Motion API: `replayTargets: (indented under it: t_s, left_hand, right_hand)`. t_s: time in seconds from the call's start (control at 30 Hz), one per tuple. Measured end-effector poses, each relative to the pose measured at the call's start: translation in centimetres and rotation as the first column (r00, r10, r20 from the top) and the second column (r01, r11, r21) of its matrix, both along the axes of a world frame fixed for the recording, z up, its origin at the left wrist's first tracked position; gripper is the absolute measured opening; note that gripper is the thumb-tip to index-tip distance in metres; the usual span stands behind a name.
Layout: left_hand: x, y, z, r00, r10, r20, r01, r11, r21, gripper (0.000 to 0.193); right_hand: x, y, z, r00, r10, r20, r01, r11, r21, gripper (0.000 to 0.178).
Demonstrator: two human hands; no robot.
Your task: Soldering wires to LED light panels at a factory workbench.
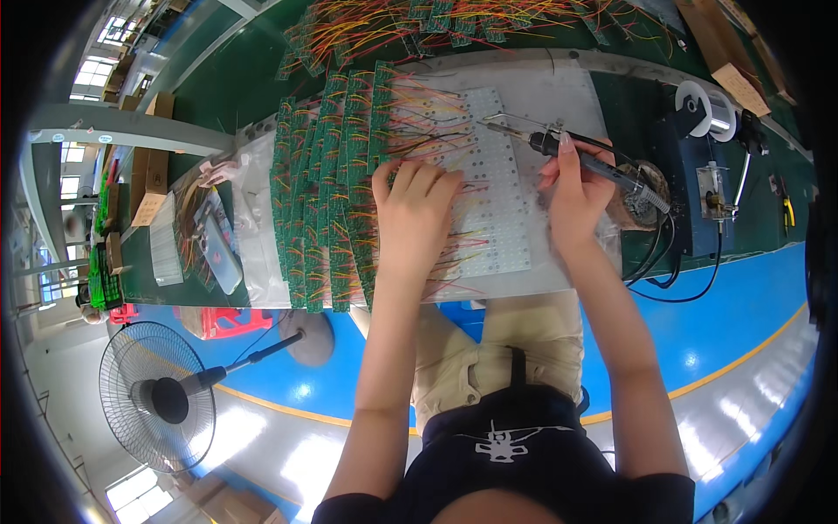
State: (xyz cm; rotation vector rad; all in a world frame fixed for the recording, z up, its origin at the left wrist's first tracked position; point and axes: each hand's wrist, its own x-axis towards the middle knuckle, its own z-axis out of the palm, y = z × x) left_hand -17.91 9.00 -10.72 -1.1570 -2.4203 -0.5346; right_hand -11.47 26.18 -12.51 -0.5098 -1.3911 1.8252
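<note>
My right hand (578, 188) grips a soldering iron (611, 170) whose metal tip points left over a pale dotted board (497, 196). A thin metal guide tube runs along the top of the iron, ending close to its tip. My left hand (412, 205) lies over the rightmost strip of green circuit boards (381, 109), fingers bent down and together. Its fingertips are among red and yellow wires (428, 109) that stick out rightward from the strip; what they pinch is hidden. Several more strips of boards (314, 192) lie side by side to the left.
A solder spool (705, 112) on a dark feeder unit stands at right, beside a round holder (648, 188) and black cables (698, 297). Wired boards (436, 22) are heaped at the back. At left lies a phone (223, 253); a fan (166, 397) stands on the floor.
</note>
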Motion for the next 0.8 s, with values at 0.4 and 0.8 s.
replayTargets:
  t_s: [0.4, 0.8]
  left_hand:
    - [-0.7, 1.1, -2.0, 0.99, 0.095, 0.1, -0.112, 0.976, 0.187, 0.01]
    - [-0.7, 1.4, -2.7, 0.99, 0.093, 0.108, -0.115, 0.967, 0.227, 0.011]
  right_hand:
    - [0.2, 0.1, 0.2, 0.993, 0.0, 0.116, 0.007, 0.998, -0.058, 0.018]
    - [0.0, 0.4, -0.3, 0.993, -0.007, 0.119, 0.015, 0.998, -0.064, 0.016]
